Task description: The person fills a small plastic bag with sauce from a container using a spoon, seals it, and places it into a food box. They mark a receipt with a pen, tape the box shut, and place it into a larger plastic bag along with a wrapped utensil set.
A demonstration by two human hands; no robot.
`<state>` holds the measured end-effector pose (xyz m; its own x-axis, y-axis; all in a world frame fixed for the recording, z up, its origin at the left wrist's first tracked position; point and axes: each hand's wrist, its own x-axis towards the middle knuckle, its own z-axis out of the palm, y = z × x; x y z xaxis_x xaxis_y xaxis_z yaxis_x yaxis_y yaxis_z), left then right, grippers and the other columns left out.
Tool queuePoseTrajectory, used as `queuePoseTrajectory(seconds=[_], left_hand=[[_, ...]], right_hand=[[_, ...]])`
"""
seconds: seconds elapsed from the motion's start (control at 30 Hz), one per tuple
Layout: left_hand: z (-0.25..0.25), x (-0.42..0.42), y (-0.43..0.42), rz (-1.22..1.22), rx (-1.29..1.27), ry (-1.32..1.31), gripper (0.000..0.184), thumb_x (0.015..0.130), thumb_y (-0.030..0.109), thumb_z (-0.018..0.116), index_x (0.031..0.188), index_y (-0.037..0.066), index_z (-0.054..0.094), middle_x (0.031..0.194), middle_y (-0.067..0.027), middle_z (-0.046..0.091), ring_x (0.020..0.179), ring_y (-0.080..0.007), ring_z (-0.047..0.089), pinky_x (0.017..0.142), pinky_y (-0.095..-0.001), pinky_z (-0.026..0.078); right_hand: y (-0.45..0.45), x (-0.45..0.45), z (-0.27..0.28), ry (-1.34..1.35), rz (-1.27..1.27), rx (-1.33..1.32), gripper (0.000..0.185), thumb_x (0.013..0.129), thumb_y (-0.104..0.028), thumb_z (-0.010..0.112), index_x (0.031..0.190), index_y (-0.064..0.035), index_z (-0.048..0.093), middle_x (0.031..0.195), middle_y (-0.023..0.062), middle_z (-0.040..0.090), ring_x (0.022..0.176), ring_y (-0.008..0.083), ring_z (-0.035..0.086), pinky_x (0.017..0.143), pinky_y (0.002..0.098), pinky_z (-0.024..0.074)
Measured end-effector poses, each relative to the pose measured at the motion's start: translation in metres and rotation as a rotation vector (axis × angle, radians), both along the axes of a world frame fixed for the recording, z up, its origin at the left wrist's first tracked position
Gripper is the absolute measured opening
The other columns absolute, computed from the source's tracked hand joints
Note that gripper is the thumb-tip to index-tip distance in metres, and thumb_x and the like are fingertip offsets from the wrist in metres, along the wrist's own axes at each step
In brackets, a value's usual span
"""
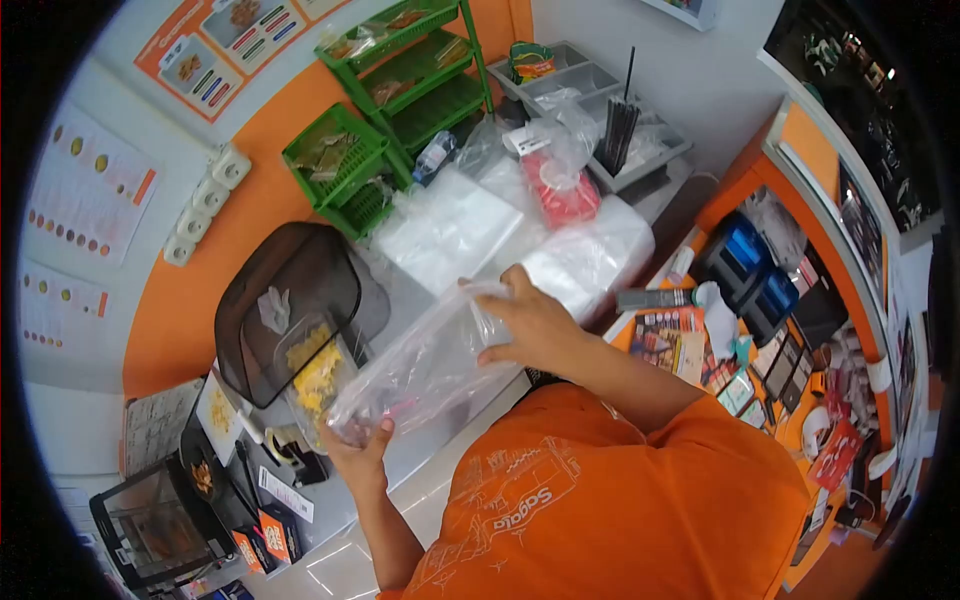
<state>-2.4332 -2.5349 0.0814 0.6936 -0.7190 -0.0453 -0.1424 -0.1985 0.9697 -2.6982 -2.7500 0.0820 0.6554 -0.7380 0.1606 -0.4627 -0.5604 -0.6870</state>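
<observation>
A clear plastic bag (pixel 425 362) stretches between my two hands above the counter. My left hand (pixel 360 460) grips its lower left end, thumb on top. My right hand (pixel 540 325) holds the other end, with the thumb and fingers spread around the plastic. Something pinkish shows through the bag near my left hand, too blurred to name. Behind the bag, a clear container of yellow food pieces (pixel 315 375) sits partly under a dark mesh food cover (pixel 285 300). A stack of clear plastic bags (pixel 450 225) lies just beyond my hands.
Green tiered baskets (pixel 425 85) stand at the back beside a grey divided tray (pixel 640 170) with black straws. A red packet (pixel 560 190) lies on more plastic. A tape dispenser (pixel 295 455) is at the left. An orange shelf (pixel 780 180) borders the right.
</observation>
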Motion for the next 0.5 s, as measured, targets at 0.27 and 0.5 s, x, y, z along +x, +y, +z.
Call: queuePoseTrajectory(seconds=[0.27, 0.5], left_hand=[[-0.040, 0.030, -0.071, 0.227, -0.050, -0.156, 0.049, 0.101, 0.018, 0.060, 0.144, 0.000, 0.046, 0.120, -0.0124, 0.063, 0.109, -0.0202, 0.063, 0.090, -0.0346, 0.053], [0.012, 0.011, -0.108, 0.516, -0.098, 0.317, 0.054, 0.104, 0.033, 0.058, 0.147, 0.001, 0.047, 0.141, -0.0135, 0.055, 0.127, -0.0283, 0.057, 0.103, -0.0439, 0.050]], right_hand=[[-0.159, -0.066, 0.054, -0.481, 0.367, -0.056, 0.057, 0.080, -0.021, 0.087, 0.130, -0.0059, 0.065, 0.129, 0.0136, 0.053, 0.113, 0.0283, 0.058, 0.104, 0.0396, 0.0453], [-0.477, -0.148, 0.093, 0.032, -0.306, -0.534, 0.018, 0.093, -0.015, 0.069, 0.104, -0.0008, 0.072, 0.095, 0.0136, 0.074, 0.087, 0.0256, 0.071, 0.079, 0.0359, 0.0544]])
